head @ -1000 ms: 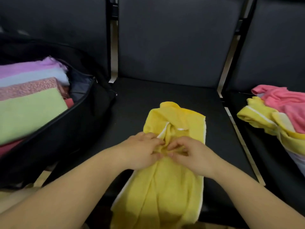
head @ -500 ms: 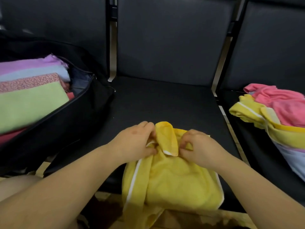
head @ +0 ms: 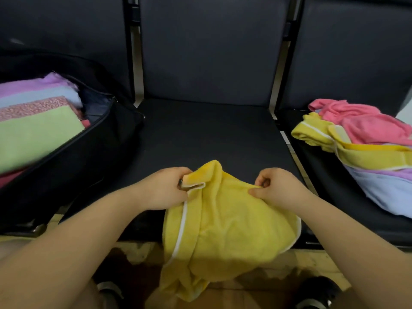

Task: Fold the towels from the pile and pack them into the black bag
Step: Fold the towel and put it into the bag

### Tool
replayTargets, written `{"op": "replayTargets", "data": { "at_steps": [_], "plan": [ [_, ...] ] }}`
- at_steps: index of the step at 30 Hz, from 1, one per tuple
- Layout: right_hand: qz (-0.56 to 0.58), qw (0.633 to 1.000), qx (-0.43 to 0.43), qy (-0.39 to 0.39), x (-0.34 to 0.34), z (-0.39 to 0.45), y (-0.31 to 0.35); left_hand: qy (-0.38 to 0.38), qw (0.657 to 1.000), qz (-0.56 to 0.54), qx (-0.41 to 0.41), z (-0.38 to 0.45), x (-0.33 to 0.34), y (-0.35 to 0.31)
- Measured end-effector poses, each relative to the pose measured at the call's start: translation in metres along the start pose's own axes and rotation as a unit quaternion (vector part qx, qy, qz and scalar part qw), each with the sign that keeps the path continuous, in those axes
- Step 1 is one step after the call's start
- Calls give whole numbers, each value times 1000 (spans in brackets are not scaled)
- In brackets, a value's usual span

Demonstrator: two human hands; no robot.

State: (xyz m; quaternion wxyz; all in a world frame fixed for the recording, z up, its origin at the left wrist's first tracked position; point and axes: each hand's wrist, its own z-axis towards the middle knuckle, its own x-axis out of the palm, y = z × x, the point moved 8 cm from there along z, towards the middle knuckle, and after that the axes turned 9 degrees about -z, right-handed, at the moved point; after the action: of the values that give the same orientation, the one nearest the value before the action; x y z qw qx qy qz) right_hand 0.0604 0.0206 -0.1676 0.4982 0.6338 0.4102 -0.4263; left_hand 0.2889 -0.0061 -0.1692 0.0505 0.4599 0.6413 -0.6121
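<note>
On the far left seat sits the black bag [head: 66, 157], unzipped, with folded towels [head: 38, 121] stacked inside it: purple, pale blue, speckled pink and green on top, red showing beneath. Just right of the bag is the middle seat [head: 205, 134], dark and padded. At its near edge the left hand [head: 165, 189] has its fingers curled tight round a bunched corner of the yellow towel [head: 225, 228]. The towel has a white edge strip and drapes off the near edge of the seat, hanging down toward the floor. The right hand [head: 276, 188] pinches the towel's other upper edge between thumb and curled fingers, a little apart from the left. On the right seat lies the pile [head: 361, 148] of unfolded towels: pink on top, yellow, then purple and pale blue below.
</note>
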Motion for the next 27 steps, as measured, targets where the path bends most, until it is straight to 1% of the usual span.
{"op": "replayTargets", "data": {
  "at_steps": [2,4,5,8,9,11,13,15,16,18,20,22,23,25,26,27],
  "plan": [
    [7,999,-25,-24,-4,-6,3,36,998,-55,-13,-4,4,1],
    [34,999,-36,-17,-6,-12,5,36,995,-92,-28,-9,5,-1],
    [48,998,-38,-6,-6,-13,5,25,996,-85,-31,-11,5,-2],
    [68,997,-44,13,-10,-17,5,-32,999,-6,-35,-12,1,-4],
    [68,997,-42,15,-13,-18,4,-50,998,-12,-46,-12,0,-3],
    [68,997,-33,28,-17,-22,-1,-74,992,-79,-70,-12,-2,1],
    [53,997,-17,54,-18,-25,-9,-110,971,-191,-88,-15,-11,7],
    [8,996,-7,85,-19,-29,-16,-167,931,-306,-104,-20,-26,16],
    [-10,995,-2,99,-20,-31,-19,-183,911,-351,-114,-24,-32,19],
    [-23,993,8,120,-24,-36,-25,-178,885,-414,-118,-30,-40,21],
    [-42,990,17,130,-31,-40,-33,-163,879,-435,-109,-35,-47,19],
    [-44,988,33,146,-36,-43,-47,-165,898,-396,-96,-39,-60,22],
    [-17,987,38,155,-38,-46,-54,-173,909,-367,-91,-41,-67,25],
    [112,978,39,171,-39,-49,-64,-181,921,-331,-95,-46,-76,31],
    [197,962,39,186,-38,-49,-68,-173,923,-326,-108,-48,-78,34],
    [284,936,41,204,-35,-50,-70,-152,924,-327,-125,-51,-77,36]
  ]
}}
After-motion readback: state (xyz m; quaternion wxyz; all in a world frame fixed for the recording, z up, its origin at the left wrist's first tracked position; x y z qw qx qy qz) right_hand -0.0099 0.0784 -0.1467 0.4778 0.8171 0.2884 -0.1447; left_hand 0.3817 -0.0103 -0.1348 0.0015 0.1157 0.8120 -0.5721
